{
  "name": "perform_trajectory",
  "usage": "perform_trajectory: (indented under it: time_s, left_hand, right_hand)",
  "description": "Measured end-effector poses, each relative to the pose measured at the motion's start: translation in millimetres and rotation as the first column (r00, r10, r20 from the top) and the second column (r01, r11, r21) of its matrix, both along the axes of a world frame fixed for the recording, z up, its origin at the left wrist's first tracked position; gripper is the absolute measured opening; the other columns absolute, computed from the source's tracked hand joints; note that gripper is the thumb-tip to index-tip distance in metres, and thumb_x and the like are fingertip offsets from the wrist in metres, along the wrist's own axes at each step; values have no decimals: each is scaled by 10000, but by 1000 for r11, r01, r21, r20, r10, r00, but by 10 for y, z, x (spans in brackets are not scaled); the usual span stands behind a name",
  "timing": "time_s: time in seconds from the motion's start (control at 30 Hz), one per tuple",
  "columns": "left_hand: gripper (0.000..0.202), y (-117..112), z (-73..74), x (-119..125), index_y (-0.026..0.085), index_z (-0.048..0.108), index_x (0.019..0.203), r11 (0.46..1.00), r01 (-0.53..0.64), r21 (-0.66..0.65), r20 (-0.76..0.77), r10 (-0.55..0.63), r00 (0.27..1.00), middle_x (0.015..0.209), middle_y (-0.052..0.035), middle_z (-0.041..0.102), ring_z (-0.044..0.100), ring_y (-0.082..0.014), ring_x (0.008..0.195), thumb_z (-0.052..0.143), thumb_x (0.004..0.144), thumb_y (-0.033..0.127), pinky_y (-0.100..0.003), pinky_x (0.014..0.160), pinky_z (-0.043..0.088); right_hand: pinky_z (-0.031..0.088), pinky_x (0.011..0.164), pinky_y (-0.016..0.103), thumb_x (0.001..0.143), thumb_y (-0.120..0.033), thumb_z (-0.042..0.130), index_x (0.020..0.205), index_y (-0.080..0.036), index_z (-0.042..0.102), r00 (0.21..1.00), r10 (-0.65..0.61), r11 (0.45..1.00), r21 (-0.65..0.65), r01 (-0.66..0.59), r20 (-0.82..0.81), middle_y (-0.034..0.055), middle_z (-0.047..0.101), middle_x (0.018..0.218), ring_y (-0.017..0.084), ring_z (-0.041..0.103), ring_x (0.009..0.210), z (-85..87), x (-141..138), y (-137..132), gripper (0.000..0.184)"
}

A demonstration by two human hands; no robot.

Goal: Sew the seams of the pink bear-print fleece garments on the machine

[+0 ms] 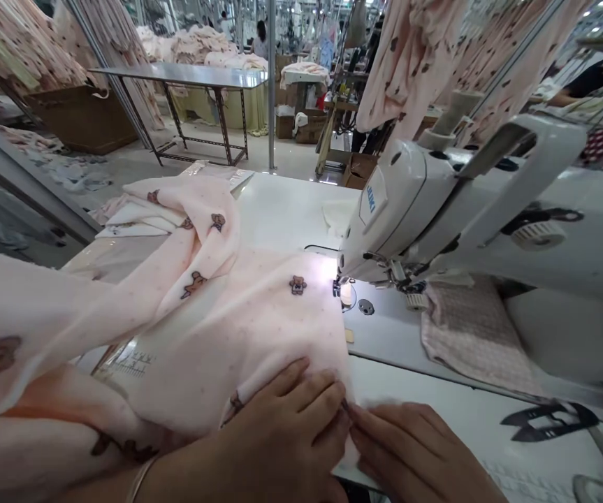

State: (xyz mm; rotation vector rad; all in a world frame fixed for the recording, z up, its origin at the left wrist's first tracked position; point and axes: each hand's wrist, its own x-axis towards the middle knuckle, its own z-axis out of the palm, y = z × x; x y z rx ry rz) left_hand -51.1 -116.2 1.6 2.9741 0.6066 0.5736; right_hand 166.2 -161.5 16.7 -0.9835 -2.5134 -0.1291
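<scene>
Pale pink fabric [274,321] printed with small brown bears spreads over the white sewing table, its right edge running under the presser foot [337,286] of a white sewing machine [411,202]. My left hand [291,433] lies over the near part of this fabric, fingers bent, gripping its edge. Close beside it, my right hand [416,447] pinches the same edge between thumb and fingers. The two hands nearly touch at the fingertips, and the exact fold between them is partly hidden. More of the fabric drapes to the left, over the table's side.
Black thread snips [550,420] lie at the right on the table [400,391]. A pinkish-grey checked cloth [474,328] sits beneath the machine arm. Metal poles [272,84] and hanging pink garments [411,63] stand beyond. Farther back is a metal-topped table [191,74].
</scene>
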Motion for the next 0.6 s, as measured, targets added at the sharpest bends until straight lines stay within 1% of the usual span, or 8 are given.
perform_trajectory:
  time_s: [0.03,0.1,0.23,0.33,0.4,0.47,0.53,0.6]
  left_hand:
    - [492,56,19,-19,159,569,1177,1000,18,-9,-2,-18,1000,1251,-93,571,484,-242,1193,413,915,545,-418,1081,315]
    - [495,201,64,-36,169,559,1193,997,50,-56,-10,-51,999,1230,-89,581,491,-231,1187,425,910,552,-411,1085,303]
    - [479,593,131,-24,167,594,1126,977,130,-170,25,-128,992,1215,-112,578,505,-241,1165,433,900,557,-435,1083,295]
    - [341,885,181,3,176,624,1066,957,186,-222,14,-188,982,1179,-107,593,536,-237,1105,465,925,442,-442,1061,315]
    - [258,1046,228,23,181,632,1059,953,201,-225,-18,-211,977,1170,-89,600,551,-228,1059,475,931,340,-426,1048,328]
    - [244,1184,267,44,177,636,1068,956,199,-214,-73,-219,973,1184,-81,594,550,-225,1045,467,929,285,-399,1041,335]
    - [258,1315,278,67,167,635,1078,965,178,-190,-120,-203,972,1205,-86,580,535,-230,1070,452,930,272,-377,1044,329]
    - [264,1456,251,92,178,638,1070,971,177,-159,-135,-199,971,1197,-82,579,528,-227,1082,457,924,304,-356,1048,326]
  right_hand:
    - [504,742,299,906,-120,452,1013,-174,668,1000,4,1000,15,-5,27,52,711,1037,160,636,871,-4,8,21,247]
    - [488,729,306,906,-139,477,1013,-162,669,999,2,1000,19,-3,46,51,707,1049,160,628,839,-14,14,96,221]
    - [449,724,321,904,-190,529,1028,-122,658,1000,-20,1000,-17,20,3,75,687,1082,162,588,816,-49,23,332,192]
    - [424,726,335,888,-167,549,1060,-130,640,999,-35,999,-19,35,-17,98,666,1093,184,561,857,-87,67,539,198]
    - [409,706,329,891,-162,538,1068,-155,634,997,-72,997,-26,72,-18,97,657,1029,188,549,845,-117,106,675,201]
    - [396,695,323,907,-183,515,1065,-187,634,992,-130,991,-37,130,6,73,638,922,177,543,795,-154,139,799,198]
    - [395,711,329,919,-205,493,1081,-204,634,982,-185,982,-41,186,34,58,618,859,168,541,765,-201,162,900,214]
    - [403,747,339,921,-202,483,1120,-207,626,975,-221,975,-33,221,29,58,619,848,166,551,775,-259,178,966,245]
